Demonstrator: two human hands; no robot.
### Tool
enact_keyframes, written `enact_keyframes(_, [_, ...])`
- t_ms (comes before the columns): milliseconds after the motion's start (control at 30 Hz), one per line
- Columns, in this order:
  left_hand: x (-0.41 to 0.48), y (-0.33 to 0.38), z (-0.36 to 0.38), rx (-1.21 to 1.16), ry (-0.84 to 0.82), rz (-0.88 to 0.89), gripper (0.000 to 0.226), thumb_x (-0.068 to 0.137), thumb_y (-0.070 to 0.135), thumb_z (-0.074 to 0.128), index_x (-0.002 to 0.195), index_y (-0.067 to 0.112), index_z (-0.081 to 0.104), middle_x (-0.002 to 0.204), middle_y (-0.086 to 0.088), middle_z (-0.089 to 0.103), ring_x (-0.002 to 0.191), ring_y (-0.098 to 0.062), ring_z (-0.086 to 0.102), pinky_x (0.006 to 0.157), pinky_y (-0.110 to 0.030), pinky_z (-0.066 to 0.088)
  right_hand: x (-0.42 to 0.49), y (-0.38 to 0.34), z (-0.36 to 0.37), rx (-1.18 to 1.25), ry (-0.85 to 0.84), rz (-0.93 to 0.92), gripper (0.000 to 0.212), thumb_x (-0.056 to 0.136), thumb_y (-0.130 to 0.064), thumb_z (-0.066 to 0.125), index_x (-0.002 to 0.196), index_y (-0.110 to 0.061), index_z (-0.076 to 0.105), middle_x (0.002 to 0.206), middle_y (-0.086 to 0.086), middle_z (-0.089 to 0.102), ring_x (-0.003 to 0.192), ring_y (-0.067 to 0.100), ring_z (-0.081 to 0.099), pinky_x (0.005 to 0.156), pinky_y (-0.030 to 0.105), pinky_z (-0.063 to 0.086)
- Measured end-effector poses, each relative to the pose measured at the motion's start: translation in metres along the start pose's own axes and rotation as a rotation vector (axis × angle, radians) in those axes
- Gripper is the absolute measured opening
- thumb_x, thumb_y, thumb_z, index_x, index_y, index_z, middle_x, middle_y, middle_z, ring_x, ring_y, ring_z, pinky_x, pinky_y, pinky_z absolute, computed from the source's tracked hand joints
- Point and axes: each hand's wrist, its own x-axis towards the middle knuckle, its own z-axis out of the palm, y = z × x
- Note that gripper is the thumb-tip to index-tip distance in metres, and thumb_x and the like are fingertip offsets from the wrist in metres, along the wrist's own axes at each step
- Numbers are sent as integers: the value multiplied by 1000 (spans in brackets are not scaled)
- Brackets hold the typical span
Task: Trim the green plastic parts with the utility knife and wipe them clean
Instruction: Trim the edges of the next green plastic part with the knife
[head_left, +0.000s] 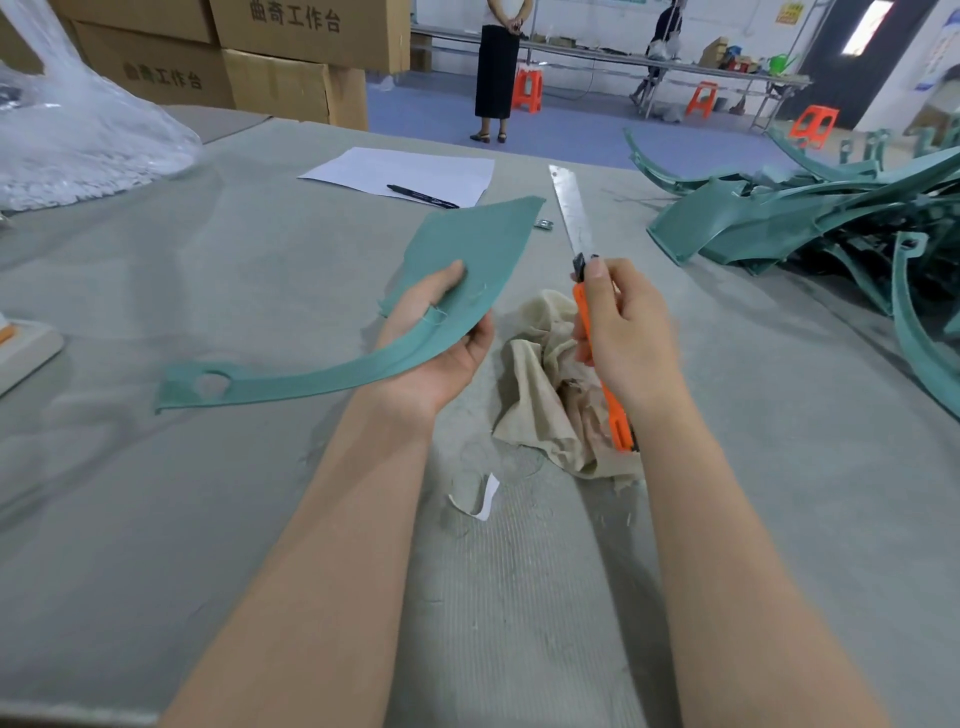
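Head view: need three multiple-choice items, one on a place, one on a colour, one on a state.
1. Where does the rag lie?
A. on the table, below the right hand
B. on the white paper
C. on the pile of parts

2. What colour is the handle of the utility knife?
A. yellow
B. orange
C. blue

3. How is the knife's blade?
A. retracted
B. extended far out
C. missing

Key:
1 A, the rag is crumpled on the table beneath the hand gripping the knife.
2 B, orange shows beside the fingers and below the palm.
3 B, a long bare blade juts out beside the green part that the left hand grips.
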Motion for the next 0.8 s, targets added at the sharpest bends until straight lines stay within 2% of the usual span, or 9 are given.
enact_keyframes(100, [-1, -1, 1, 44, -33, -32, 4, 89, 10, 62, 86, 13, 61, 74, 0, 62, 60, -10, 58, 49, -16, 50, -1, 2, -1, -62, 101, 30, 46, 93, -57, 38, 76, -18, 55, 69, 5, 59, 71, 32, 59, 72, 53, 53])
enact_keyframes(200, [-1, -1, 0, 53, -56, -62, 5, 88, 10, 62, 84, 12, 62, 73, -1, 63, 58, -11, 60, 48, -17, 50, -1, 2, -1, -108, 135, 28, 58, 91, -60, 37, 74, -8, 54, 70, 15, 61, 71, 38, 59, 70, 57, 51])
enact_keyframes(367, [0, -2, -1, 6, -59, -94, 5, 87, 8, 63, 83, 11, 62, 76, -2, 64, 65, -12, 61, 47, -18, 51, -3, 1, 2, -145, 113, 13, 59, 93, -59, 38, 73, -5, 55, 69, 18, 61, 68, 36, 58, 69, 53, 51])
enact_keyframes(500, [-1, -4, 1, -83, -50, -103, 12, 88, 6, 62, 76, 9, 62, 74, -2, 64, 67, -13, 60, 49, -18, 52, -6, 0, 8, -157, 74, -28, 58, 96, -55, 41, 68, -4, 50, 63, 17, 57, 62, 34, 54, 60, 44, 47])
enact_keyframes(667, [-3, -7, 4, -127, -62, -92, 15, 89, 6, 62, 74, 8, 61, 73, -3, 64, 66, -12, 60, 50, -18, 52, -5, 1, 11, -120, 45, -38, 54, 95, -54, 42, 60, -14, 48, 64, 12, 60, 61, 32, 55, 58, 43, 47])
enact_keyframes(733, [-3, -8, 5, -138, -46, -72, 14, 91, 8, 60, 76, 6, 61, 70, -4, 64, 63, -13, 60, 51, -18, 52, -7, 0, 13, -131, 17, -69, 52, 96, -53, 44, 56, -19, 46, 55, 2, 55, 54, 24, 51, 55, 40, 44])
enact_keyframes(800, [-2, -8, 5, -149, -18, -40, 10, 92, 8, 60, 82, 6, 61, 69, -4, 63, 63, -13, 59, 51, -18, 52, -10, 0, 19, -174, -30, -110, 52, 97, -51, 45, 55, -20, 45, 54, 5, 54, 52, 19, 48, 55, 38, 41])
